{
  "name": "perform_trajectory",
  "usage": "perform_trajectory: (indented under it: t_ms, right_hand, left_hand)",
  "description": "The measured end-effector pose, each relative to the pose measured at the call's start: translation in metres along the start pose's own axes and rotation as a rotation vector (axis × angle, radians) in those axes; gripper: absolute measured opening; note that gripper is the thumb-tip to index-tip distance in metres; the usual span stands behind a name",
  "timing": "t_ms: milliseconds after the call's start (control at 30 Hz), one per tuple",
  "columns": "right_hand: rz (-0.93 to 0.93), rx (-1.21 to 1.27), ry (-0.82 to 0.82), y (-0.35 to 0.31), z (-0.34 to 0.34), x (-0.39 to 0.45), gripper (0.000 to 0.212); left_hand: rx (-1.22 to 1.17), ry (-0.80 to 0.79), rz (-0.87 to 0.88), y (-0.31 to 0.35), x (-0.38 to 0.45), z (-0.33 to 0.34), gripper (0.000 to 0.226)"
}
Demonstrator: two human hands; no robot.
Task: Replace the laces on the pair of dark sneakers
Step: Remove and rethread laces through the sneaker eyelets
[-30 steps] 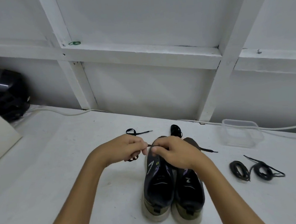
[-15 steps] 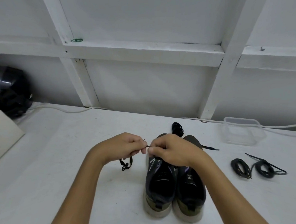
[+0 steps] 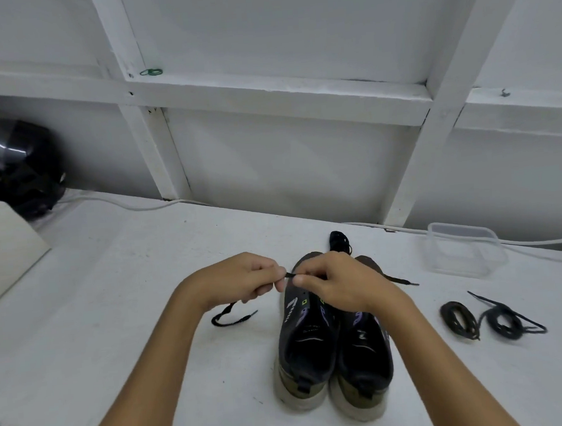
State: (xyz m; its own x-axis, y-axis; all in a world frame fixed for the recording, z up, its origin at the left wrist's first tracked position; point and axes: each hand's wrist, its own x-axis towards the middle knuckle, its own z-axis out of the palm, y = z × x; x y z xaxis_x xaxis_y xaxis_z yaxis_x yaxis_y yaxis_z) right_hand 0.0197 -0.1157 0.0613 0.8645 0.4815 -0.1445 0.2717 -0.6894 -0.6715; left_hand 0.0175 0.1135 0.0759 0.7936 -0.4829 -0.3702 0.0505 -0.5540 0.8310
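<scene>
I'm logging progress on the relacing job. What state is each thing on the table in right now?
Left hand: pinching the lace.
Right hand: pinching the same lace.
Lace: taut between the hands, tail lying loose on the table.
Sneakers: side by side, upright.
Coiled laces: two bundles, untouched.
Clear container: open, looks empty.

Illumination is even and diffuse, casting soft shadows on the tabletop (image 3: 114, 324). Wide-angle distortion bends straight lines toward the edges. Focus is slightly soft throughout.
</scene>
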Motion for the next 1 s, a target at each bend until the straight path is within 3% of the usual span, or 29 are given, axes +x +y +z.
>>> perform_trajectory:
  t_ms: [267,400,467,567,633,700,767,867,967,1000]
  right_hand:
    - [0.216,0.019,0.253,0.059,-0.04,-0.024,0.027]
    - [0.319,0.01,0.184,0.072,-0.046,-0.035,0.027]
    - [0.356,-0.032,0.116,0.069,-0.042,-0.037,0.009]
    - [0.276,0.0,0.125,0.044,-0.026,-0.028,0.058]
    - [0.18,0.009,0.074,0.022,-0.011,-0.016,0.069]
    - [0.106,-0.005,-0.027,0.008,0.004,-0.005,0.05]
    - [0.073,-0.037,-0.063,0.005,0.01,0.001,0.015]
    - [0.128,-0.105,0.004,0.017,0.008,-0.001,0.018]
    - [0.214,-0.074,0.077,0.031,0.004,-0.007,0.009]
    - [0.206,-0.054,0.058,0.031,0.005,-0.008,0.028]
  left_hand:
    - [-0.07,0.112,-0.107,-0.036,-0.023,-0.027,0.035]
    - [-0.1,0.143,-0.139,-0.047,-0.027,-0.034,0.034]
    - [-0.067,0.129,-0.143,-0.044,-0.025,-0.033,0.035]
    - [0.002,0.04,-0.114,-0.03,-0.014,-0.022,0.034]
    - [0.023,-0.016,-0.074,-0.018,-0.004,-0.011,0.033]
    - [0.022,-0.05,-0.032,-0.01,0.004,-0.005,0.033]
    - [0.015,-0.057,-0.015,-0.009,0.007,-0.005,0.033]
    - [-0.009,-0.027,-0.043,-0.018,0.003,-0.013,0.032]
    - [-0.049,-0.022,-0.055,-0.025,0.0,-0.016,0.032]
    - [-0.053,-0.03,-0.042,-0.023,0.002,-0.015,0.032]
